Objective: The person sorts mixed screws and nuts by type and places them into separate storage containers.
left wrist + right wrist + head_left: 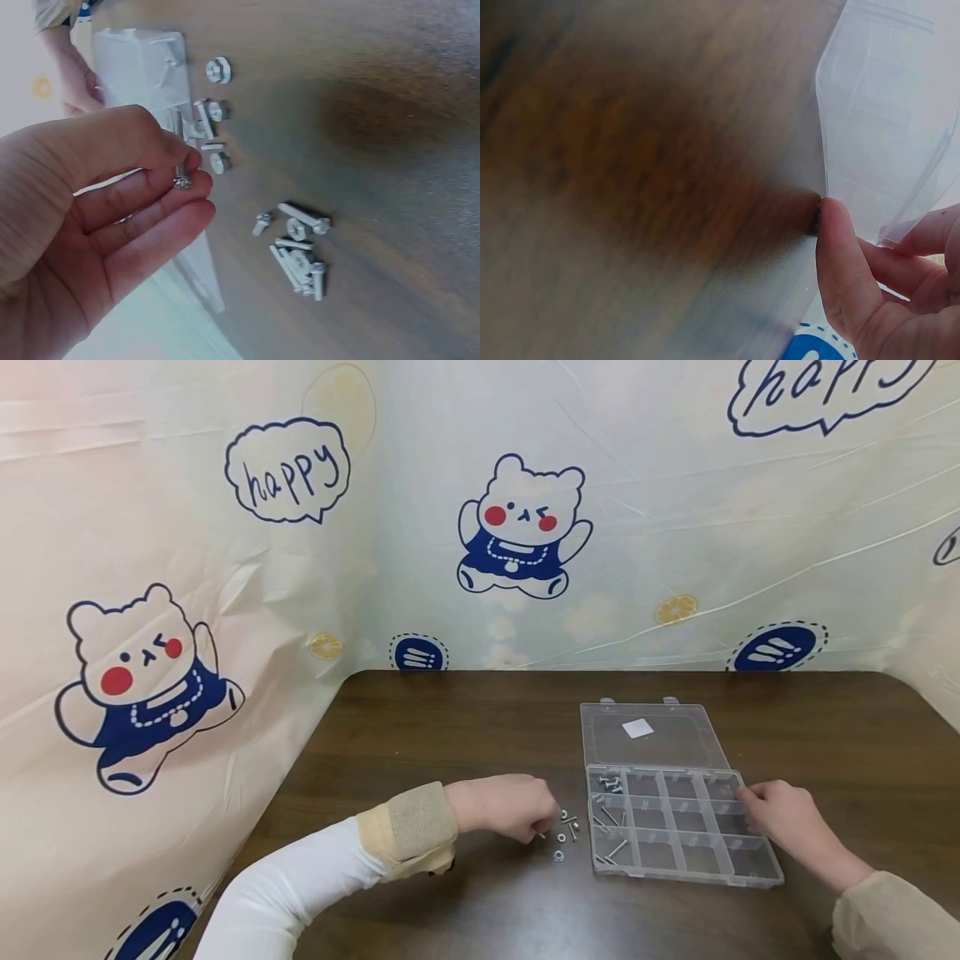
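Note:
My left hand (506,806) is over the table, left of a clear plastic compartment box (688,882). Its thumb and fingers pinch a small metal screw (181,178), whose head pokes out below the fingertips in the left wrist view. Loose screws (573,832) and nuts (558,856) lie between this hand and the box. More screws (319,281) are scattered in a second cluster in the left wrist view. My right hand (787,822) grips the box's right edge, thumb and fingers on its wall (855,187). Several screws (617,850) lie in the left-hand compartments.
The box's transparent lid (675,747) lies folded back behind it, with a white label (637,728) on it. The dark wooden table (450,727) ends at a printed cloth backdrop (660,510) behind and at the left.

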A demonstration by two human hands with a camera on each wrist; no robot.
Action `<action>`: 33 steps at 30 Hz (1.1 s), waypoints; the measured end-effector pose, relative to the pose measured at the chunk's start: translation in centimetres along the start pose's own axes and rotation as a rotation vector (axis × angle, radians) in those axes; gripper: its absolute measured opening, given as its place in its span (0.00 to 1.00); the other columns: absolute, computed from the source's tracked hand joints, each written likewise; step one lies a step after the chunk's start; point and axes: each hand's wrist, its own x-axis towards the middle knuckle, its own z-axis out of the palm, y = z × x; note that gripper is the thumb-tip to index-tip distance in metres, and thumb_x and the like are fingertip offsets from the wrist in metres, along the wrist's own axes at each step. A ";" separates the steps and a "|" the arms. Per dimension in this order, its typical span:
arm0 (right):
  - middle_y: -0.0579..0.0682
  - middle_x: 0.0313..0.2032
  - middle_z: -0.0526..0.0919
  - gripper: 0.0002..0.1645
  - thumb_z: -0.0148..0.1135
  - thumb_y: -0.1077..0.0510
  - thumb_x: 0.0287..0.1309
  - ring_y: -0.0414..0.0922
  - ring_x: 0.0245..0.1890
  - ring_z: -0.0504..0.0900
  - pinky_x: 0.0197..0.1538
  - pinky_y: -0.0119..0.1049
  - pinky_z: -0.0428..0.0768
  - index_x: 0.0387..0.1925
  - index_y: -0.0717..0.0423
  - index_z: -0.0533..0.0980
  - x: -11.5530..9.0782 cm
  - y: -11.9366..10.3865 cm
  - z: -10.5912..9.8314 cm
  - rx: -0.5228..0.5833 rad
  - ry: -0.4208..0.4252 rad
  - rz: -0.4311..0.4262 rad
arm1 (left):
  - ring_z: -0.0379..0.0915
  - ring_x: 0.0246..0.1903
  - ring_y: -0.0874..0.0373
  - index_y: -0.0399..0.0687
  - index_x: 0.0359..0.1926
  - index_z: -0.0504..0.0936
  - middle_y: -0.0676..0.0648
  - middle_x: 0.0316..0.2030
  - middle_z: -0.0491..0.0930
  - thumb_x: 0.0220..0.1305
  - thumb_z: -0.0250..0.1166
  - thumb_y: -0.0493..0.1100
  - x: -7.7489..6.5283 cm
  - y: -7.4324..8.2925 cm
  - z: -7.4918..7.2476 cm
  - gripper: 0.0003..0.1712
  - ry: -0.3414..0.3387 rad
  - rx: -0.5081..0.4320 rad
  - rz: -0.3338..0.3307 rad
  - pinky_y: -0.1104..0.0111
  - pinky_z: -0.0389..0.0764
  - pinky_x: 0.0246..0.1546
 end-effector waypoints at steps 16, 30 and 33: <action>0.52 0.21 0.82 0.22 0.41 0.57 0.62 0.42 0.21 0.80 0.29 0.43 0.75 0.21 0.62 0.76 -0.1 -0.2 -0.3 0.016 -0.014 0.016 | 0.71 0.28 0.70 0.47 0.31 0.84 0.56 0.28 0.77 0.52 0.60 0.32 1.3 0.7 -2.5 0.09 0.164 -0.011 0.134 0.83 0.69 0.31; 0.53 0.20 0.82 0.23 0.42 0.57 0.62 0.43 0.21 0.79 0.27 0.41 0.74 0.31 0.71 0.79 -0.1 -0.4 -0.3 0.016 -0.008 0.000 | 0.75 0.38 0.67 0.47 0.36 0.83 0.54 0.34 0.79 0.59 0.57 0.33 4.3 2.4 -2.5 0.10 0.171 0.037 0.191 0.83 0.70 0.39; 0.54 0.21 0.82 0.23 0.41 0.57 0.62 0.43 0.21 0.80 0.28 0.42 0.75 0.31 0.71 0.79 -0.1 -0.4 -0.2 0.020 -0.014 0.007 | 0.74 0.39 0.68 0.47 0.37 0.83 0.55 0.36 0.79 0.59 0.57 0.33 4.9 2.8 -2.1 0.10 0.148 0.006 0.212 0.85 0.68 0.40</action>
